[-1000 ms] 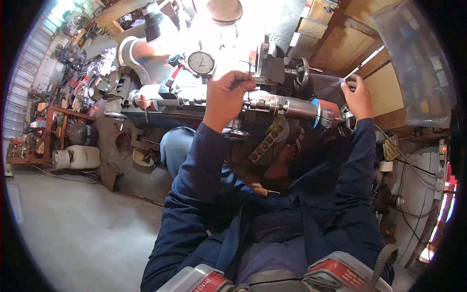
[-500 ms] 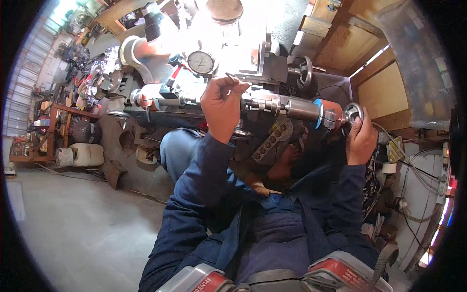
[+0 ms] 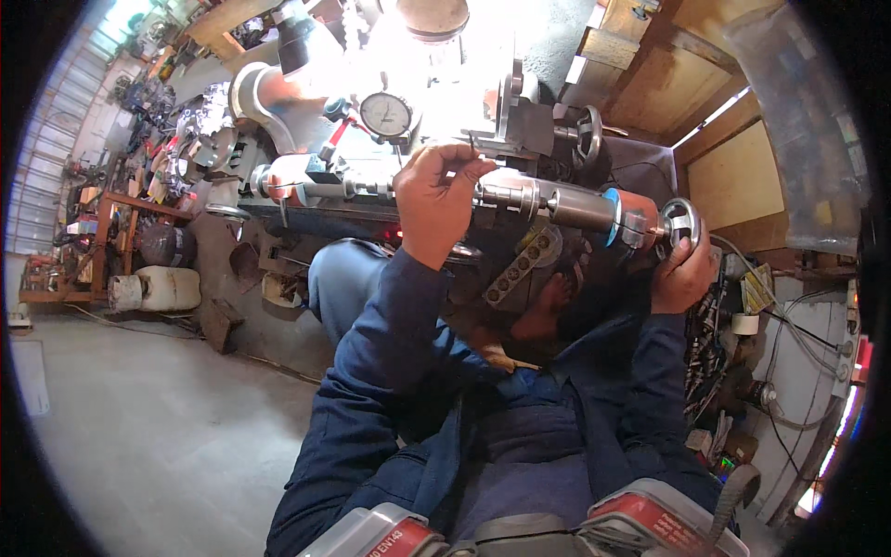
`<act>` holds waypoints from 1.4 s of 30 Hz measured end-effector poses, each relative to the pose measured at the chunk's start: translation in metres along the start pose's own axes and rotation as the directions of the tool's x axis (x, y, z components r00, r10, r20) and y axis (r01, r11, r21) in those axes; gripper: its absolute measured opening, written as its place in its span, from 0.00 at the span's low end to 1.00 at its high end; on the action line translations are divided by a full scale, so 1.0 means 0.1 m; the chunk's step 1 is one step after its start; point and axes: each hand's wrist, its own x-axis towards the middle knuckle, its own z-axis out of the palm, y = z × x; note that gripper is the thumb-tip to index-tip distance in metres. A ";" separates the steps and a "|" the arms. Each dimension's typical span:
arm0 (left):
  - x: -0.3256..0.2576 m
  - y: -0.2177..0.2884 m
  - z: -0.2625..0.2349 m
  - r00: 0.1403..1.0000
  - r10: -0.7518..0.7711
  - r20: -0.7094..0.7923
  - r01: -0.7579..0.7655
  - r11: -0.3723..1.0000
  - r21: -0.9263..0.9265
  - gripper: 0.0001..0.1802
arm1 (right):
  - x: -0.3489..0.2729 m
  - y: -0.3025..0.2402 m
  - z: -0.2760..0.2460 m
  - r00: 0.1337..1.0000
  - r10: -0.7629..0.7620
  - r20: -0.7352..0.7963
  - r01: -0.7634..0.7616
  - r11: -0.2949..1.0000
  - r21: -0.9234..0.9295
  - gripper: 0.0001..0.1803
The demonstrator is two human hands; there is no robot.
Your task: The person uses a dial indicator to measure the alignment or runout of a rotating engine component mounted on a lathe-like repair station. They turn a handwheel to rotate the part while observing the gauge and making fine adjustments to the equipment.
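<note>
Handwheel: a bright spoked metal wheel (image 3: 684, 222) at the right end of the long machine; it stands on the axis of the steel parts, just beside the orange-red housing (image 3: 637, 219).
Right hand: on the near, lower part of the wheel (image 3: 685, 278); fingers curled about the rim, thumb laid along it; gripping.
Left hand: raised over the middle of the machine (image 3: 436, 200), covering part of the shaft line; thumb and fingertips drawn together close to a thin dark rod (image 3: 471, 144); whether they pinch it cannot be told.
Shaft line: stepped steel fittings (image 3: 510, 194) to the right of the left hand; then a thick steel cylinder (image 3: 582, 211); then a blue ring (image 3: 613, 216) against the housing.
Dial gauge: round, white-faced (image 3: 385, 115), above and behind the left hand; a red handle (image 3: 335, 139) slants to its left.
Second wheel: darker, spoked (image 3: 597, 139), behind the cylinder.
Below the machine: a strip with a row of round recesses (image 3: 518, 267), lying aslant.
Outer field: a pale plastic container (image 3: 167, 288) at left, well apart; wooden panels (image 3: 733, 195) at right; a clear plastic sheet (image 3: 807, 139) beyond them.
</note>
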 end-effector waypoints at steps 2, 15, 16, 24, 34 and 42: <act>0.05 0.06 -0.01 0.998 0.050 0.044 -0.050 0.999 0.009 0.05 | 0.00 0.01 -0.02 0.999 0.017 0.027 -0.017 1.000 -0.005 0.25; 0.06 0.12 -0.06 0.983 -0.116 0.143 0.128 0.989 -0.076 0.04 | 0.13 -0.08 -0.19 0.978 0.040 0.203 -0.069 0.988 0.141 0.26; 0.08 0.15 -0.10 0.980 -0.090 0.179 0.066 0.988 0.138 0.04 | 0.17 -0.05 -0.20 0.984 0.067 0.165 -0.097 0.979 0.177 0.25; 0.16 0.05 -0.09 0.974 0.012 0.226 0.026 0.986 -0.164 0.06 | 0.97 -0.08 -0.12 0.964 0.171 0.203 -0.239 0.894 0.379 0.27; 0.16 0.17 -0.15 0.967 0.072 0.244 -0.032 0.986 -0.166 0.07 | 1.10 -0.11 0.22 0.761 0.242 0.601 -0.381 0.917 0.113 0.35; 0.17 0.03 -0.55 0.862 -0.039 -0.506 -0.167 0.919 -0.356 0.08 | 0.81 -0.11 0.04 0.754 0.312 0.578 -0.364 0.931 -0.028 0.29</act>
